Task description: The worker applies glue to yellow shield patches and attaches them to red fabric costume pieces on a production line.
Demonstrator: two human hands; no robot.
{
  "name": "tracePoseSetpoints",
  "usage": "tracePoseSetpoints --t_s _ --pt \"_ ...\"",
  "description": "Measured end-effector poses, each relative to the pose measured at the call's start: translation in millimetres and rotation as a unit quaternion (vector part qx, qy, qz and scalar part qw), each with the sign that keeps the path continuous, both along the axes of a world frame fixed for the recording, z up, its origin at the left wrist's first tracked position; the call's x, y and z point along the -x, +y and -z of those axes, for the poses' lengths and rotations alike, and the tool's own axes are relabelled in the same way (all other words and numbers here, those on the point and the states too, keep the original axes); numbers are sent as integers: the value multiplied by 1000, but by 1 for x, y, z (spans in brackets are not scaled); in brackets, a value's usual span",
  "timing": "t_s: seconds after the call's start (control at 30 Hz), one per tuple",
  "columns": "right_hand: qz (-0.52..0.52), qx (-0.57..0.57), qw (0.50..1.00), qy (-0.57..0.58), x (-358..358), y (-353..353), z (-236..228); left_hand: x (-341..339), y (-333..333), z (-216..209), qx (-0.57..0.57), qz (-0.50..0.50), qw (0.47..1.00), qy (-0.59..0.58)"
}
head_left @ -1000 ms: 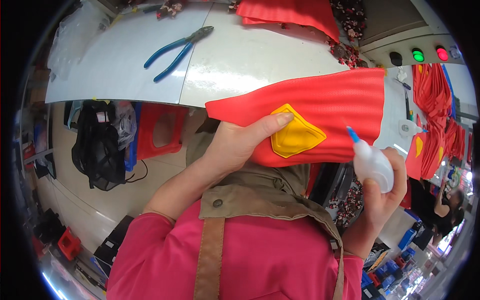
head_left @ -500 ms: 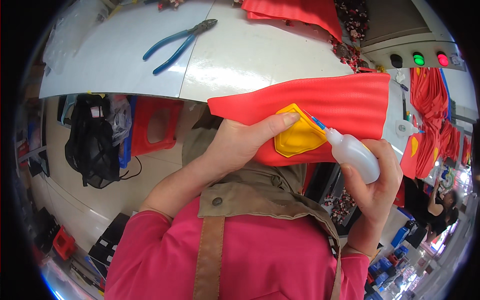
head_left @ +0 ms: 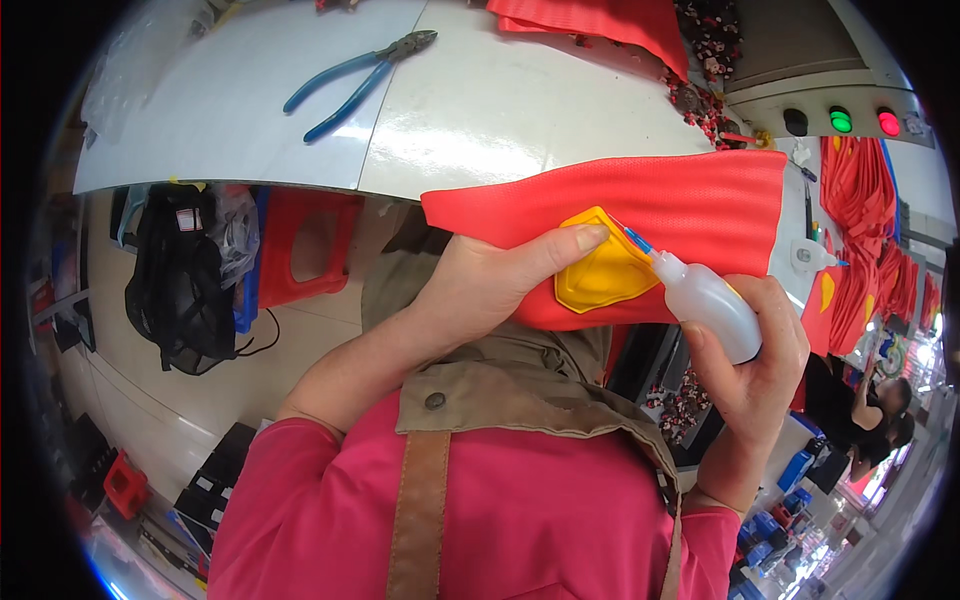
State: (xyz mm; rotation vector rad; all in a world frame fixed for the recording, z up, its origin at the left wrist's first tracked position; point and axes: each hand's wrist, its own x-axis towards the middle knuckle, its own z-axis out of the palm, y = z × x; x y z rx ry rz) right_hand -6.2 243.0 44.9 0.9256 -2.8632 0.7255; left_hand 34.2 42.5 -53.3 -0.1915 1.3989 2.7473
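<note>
My left hand grips a red textured sheet together with a yellow shield-shaped patch. Its thumb presses on the patch's upper left part, while the fingers are hidden beneath the sheet. A white squeeze bottle with a blue needle tip is held in my right hand, tilted up to the left. The needle tip lies at the patch's upper right edge, against or very near the red sheet. Whether any liquid comes out is too small to tell.
Blue-handled pliers lie on the white table. More red sheets rest at its far side by small red and black pieces. Another needle bottle and hanging red sheets are at right, where a person sits beyond.
The needle tip stays at the patch's upper right edge, with hardly any movement of bottle or hands. The whole view has shifted slightly.
</note>
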Motion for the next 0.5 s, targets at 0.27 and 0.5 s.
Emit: tracePoseSetpoints --t_s 0.27,0.5 --pt "4 -7 1000 3 0 -1 0 1 1 0 -1 3 1000 1" --pt "6 -8 1000 8 0 0 0 1 0 1 5 8 1000 3"
